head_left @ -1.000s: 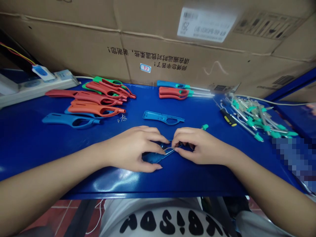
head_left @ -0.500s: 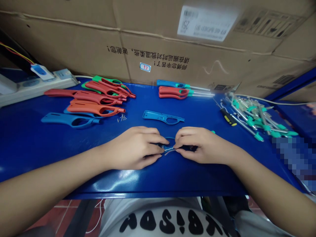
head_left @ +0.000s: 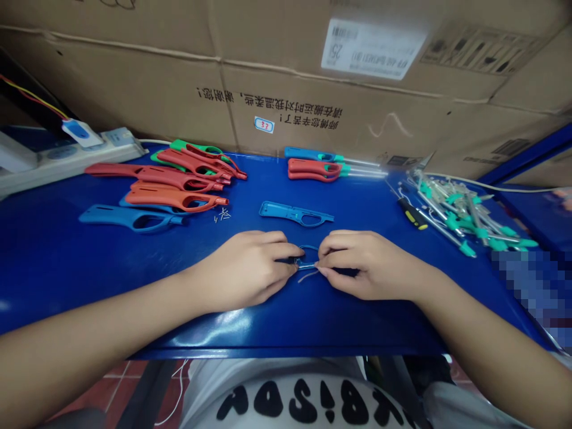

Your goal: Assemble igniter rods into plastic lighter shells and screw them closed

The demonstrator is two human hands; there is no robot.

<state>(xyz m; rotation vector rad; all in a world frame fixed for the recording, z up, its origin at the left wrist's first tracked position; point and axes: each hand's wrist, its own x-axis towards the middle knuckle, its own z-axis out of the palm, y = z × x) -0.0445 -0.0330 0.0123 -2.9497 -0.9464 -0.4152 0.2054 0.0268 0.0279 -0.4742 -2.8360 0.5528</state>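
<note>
Both hands meet at the middle of the blue table [head_left: 67,262]. My left hand [head_left: 250,268] is closed over a blue lighter shell [head_left: 307,255], which shows only as a small loop and edge between the hands. My right hand [head_left: 364,262] pinches its fingers together at the same shell, where a thin pale wire [head_left: 307,276] curls out below the fingertips. Most of the shell is hidden under the palms. Another blue shell half [head_left: 295,213] lies flat just beyond the hands.
Red, green and blue shell halves [head_left: 170,185] are piled at the back left beside tiny screws [head_left: 222,215]. Assembled lighters [head_left: 330,165] lie at the back centre. A yellow-black screwdriver [head_left: 413,213] and green-tipped metal tubes [head_left: 465,217] sit right. Cardboard boxes [head_left: 313,77] wall the back; a power strip [head_left: 67,158] lies left.
My left hand has flattened down over the blue shell, hiding it, and the shell has shifted slightly away from me. The green tip once seen beyond my right hand is now covered.
</note>
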